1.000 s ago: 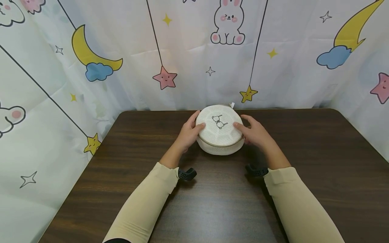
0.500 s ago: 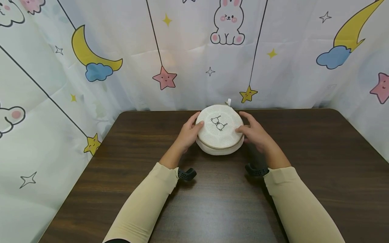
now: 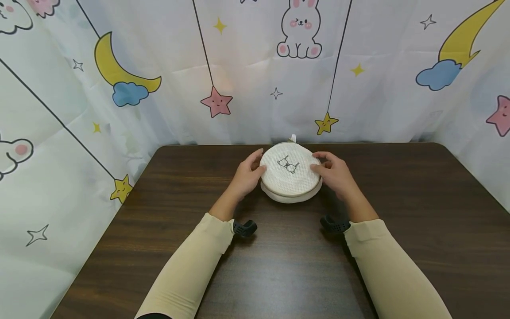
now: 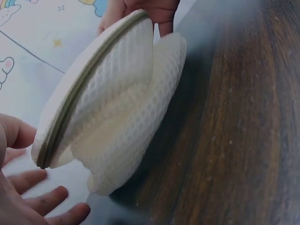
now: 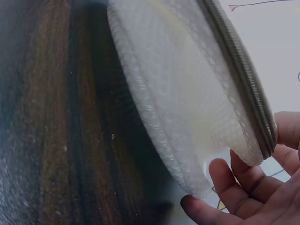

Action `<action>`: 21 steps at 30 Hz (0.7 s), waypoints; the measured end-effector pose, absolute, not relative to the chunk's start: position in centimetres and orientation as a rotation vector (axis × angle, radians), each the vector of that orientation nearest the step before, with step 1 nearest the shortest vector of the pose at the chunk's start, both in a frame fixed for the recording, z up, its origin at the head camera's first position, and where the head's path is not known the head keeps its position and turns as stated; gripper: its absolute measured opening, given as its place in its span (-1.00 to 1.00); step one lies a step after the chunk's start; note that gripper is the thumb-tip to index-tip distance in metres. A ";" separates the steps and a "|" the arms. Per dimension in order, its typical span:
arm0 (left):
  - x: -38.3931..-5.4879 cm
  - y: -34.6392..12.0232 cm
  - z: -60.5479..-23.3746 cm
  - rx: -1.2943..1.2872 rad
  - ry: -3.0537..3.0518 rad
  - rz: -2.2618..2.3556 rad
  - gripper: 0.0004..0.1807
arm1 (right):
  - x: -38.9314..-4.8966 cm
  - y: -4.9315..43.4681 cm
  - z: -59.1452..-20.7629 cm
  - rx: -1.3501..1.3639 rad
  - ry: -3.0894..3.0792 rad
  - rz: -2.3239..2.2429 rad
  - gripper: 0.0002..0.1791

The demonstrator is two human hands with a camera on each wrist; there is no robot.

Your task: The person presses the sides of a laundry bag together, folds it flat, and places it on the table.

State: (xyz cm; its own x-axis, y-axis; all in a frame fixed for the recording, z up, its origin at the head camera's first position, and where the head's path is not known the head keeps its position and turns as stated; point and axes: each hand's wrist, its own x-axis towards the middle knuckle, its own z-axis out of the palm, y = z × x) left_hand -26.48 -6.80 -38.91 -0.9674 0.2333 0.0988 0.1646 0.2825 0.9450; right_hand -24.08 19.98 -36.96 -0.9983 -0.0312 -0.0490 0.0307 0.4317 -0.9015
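Observation:
A round white mesh laundry bag (image 3: 290,179) with a line drawing on its top stands near the far table edge. Its rim carries an olive-brown zipper (image 4: 89,82), and the soft side wall (image 5: 154,93) sags in folds below it. At the bag's left side my left hand (image 3: 245,175) has its thumb at the rim; the other fingers (image 4: 51,201) are spread loosely, apart from the mesh. On the opposite side my right hand (image 3: 334,174) holds the rim, thumb over the top and fingers (image 5: 225,180) curled below.
The dark wooden table (image 3: 279,274) reaches back to a white curtain (image 3: 255,66) printed with stars, moons and a rabbit. Black wrist straps (image 3: 245,228) sit at the cuffs of the light-coloured sleeves (image 3: 187,270).
The bag has turned anticlockwise, its white tag moving left along the far rim and the drawing turning with it. It has also shifted slightly right, while both hands stay at its sides.

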 end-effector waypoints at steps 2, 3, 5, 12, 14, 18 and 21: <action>-26.5 -6.8 -39.0 0.436 2.482 1.771 -0.46 | -24.1 20.0 -37.1 -0.001 2.640 -1.601 -0.48; -26.4 -6.8 -39.0 0.450 2.490 1.746 -0.47 | -24.1 20.0 -37.1 0.000 2.647 -1.583 -0.47; -26.4 -6.8 -39.0 0.461 2.511 1.694 -0.50 | -24.1 20.0 -37.2 -0.006 2.633 -1.567 -0.45; -26.2 -6.6 -39.0 0.474 2.467 1.683 -0.43 | -24.3 20.1 -37.1 -0.044 2.544 -1.610 -0.29; -26.1 -6.6 -38.9 0.459 2.423 1.727 -0.40 | -24.3 20.2 -37.2 -0.056 2.533 -1.636 -0.23; -26.2 -6.6 -38.7 0.387 2.329 1.815 -0.37 | -24.4 20.2 -37.4 -0.066 2.530 -1.689 -0.20; -26.4 -6.7 -38.8 0.345 2.303 1.858 -0.39 | -24.5 20.2 -37.6 -0.074 2.546 -1.693 -0.22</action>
State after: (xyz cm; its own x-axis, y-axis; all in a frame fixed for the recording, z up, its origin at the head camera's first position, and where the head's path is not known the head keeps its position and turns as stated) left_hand -26.40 -6.69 -38.78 -0.9602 0.2786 0.0188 0.0774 0.2006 0.9766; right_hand -24.46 20.16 -37.56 -0.9954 -0.0860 -0.0420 0.0054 0.3870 -0.9221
